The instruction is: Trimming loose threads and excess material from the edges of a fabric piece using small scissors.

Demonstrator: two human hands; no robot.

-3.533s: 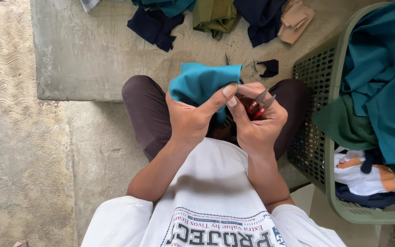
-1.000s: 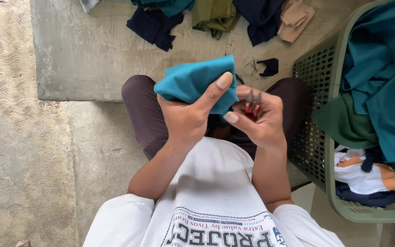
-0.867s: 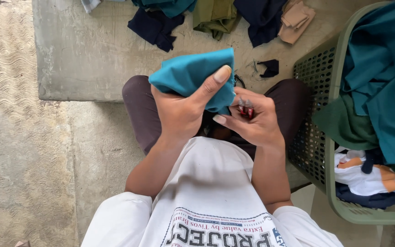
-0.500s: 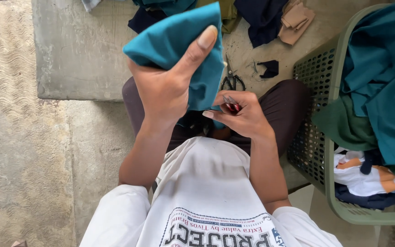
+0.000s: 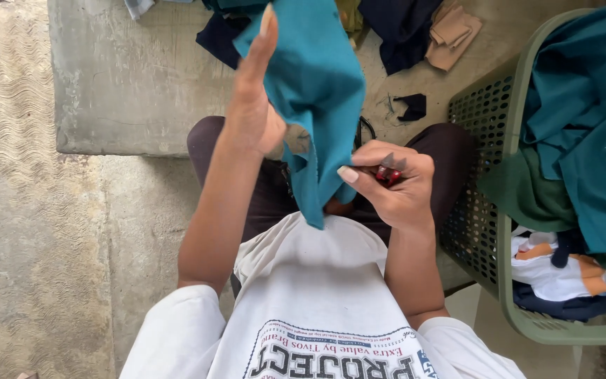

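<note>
My left hand [image 5: 254, 112] is raised in front of me and grips a teal piece of cloth [image 5: 313, 91], which hangs down from it toward my lap. My right hand [image 5: 391, 184] sits lower, over my right thigh, closed around a small red-handled thread snipper [image 5: 388, 170]; its thumb touches the lower edge of the hanging cloth. I am seated, in dark trousers and a white printed shirt.
A green perforated plastic basket [image 5: 503, 175] stands at my right, stuffed with teal, green, white and orange garments. A low concrete slab [image 5: 128, 77] lies ahead with dark, olive and tan cloth pieces [image 5: 450, 31] on it. Small dark scraps [image 5: 412, 105] lie near my knee.
My left hand has lifted the teal cloth from lap height up high in front of me, letting it unfold and hang. My right hand stayed low with the snipper.
</note>
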